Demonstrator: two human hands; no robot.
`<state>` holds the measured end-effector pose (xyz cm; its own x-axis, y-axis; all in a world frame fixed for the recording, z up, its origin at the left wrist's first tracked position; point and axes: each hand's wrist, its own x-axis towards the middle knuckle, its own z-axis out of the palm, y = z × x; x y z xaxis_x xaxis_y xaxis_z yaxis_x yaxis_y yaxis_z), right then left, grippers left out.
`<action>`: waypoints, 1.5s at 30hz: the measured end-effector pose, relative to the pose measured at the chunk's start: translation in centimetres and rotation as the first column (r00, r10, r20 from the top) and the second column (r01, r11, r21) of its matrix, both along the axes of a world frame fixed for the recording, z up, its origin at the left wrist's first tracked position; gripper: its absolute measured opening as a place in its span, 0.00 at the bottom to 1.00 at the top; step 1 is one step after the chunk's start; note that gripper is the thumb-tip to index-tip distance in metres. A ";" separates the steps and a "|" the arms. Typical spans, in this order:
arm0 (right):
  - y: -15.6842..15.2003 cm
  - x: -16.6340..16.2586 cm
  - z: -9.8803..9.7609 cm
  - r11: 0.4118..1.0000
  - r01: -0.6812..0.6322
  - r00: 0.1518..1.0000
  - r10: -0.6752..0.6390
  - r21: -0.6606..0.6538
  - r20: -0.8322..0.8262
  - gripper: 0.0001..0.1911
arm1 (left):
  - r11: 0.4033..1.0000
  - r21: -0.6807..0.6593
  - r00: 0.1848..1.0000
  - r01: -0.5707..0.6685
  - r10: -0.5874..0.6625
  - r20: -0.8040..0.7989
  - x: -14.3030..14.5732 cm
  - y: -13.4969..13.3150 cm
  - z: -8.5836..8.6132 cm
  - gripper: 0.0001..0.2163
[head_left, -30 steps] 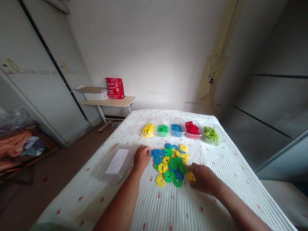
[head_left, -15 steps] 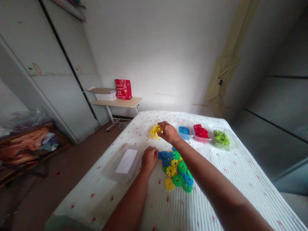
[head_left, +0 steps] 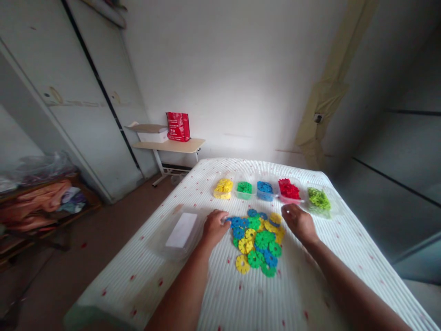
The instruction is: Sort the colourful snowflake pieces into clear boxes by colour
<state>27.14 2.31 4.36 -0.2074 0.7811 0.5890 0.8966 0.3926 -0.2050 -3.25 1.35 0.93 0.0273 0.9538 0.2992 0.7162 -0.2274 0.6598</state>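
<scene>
A loose pile of plastic snowflake discs (head_left: 264, 239) in green, yellow and blue lies on the striped cloth between my hands. At its left edge, my left hand (head_left: 214, 226) has thumb and fingertips around a blue snowflake disc (head_left: 228, 219). My right hand (head_left: 301, 224) hovers at the upper right of the pile, near some yellow discs (head_left: 275, 218). Its fingers are loosely bent and apart, with nothing visible in them. Beyond the pile stand clear tubs, sorted by colour: yellow pieces (head_left: 223, 186), green pieces (head_left: 244, 187), blue pieces (head_left: 265, 188), red pieces (head_left: 288, 189) and lime pieces (head_left: 319, 198).
Left of my left hand lies a clear plastic container (head_left: 161, 243) with a white rectangle (head_left: 182, 230) on it. Past the bed's far left corner, a small table (head_left: 179, 145) carries a white box (head_left: 153, 135) and a red bag (head_left: 178, 127). Cabinets flank both sides.
My right hand has moved from the yellow tub back toward me and right, to the pile's right side, uncovering the green tub. My left hand stays at the pile's left edge.
</scene>
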 end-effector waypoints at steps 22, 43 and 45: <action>0.0 2.8 -2.9 0.989 0.063 0.992 -0.077 -0.134 -0.097 0.16 | 0.998 0.046 0.990 -0.039 0.032 0.135 1.6 -0.5 0.6 0.10; 0.0 2.7 -3.1 0.978 0.097 0.993 -0.107 -0.187 -0.045 0.16 | 0.998 0.042 0.962 0.046 -0.033 -0.270 5.1 -1.4 2.0 0.14; 0.0 2.7 -3.2 0.978 0.095 0.993 -0.106 -0.184 -0.055 0.16 | 0.997 0.059 0.977 0.046 -0.032 -0.209 5.0 -1.3 1.8 0.15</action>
<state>29.84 2.29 1.20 -0.0889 0.8907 0.4458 0.9123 0.2525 -0.3225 1.76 0.03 2.76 0.1321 0.9302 0.3425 0.8261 -0.2942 0.4807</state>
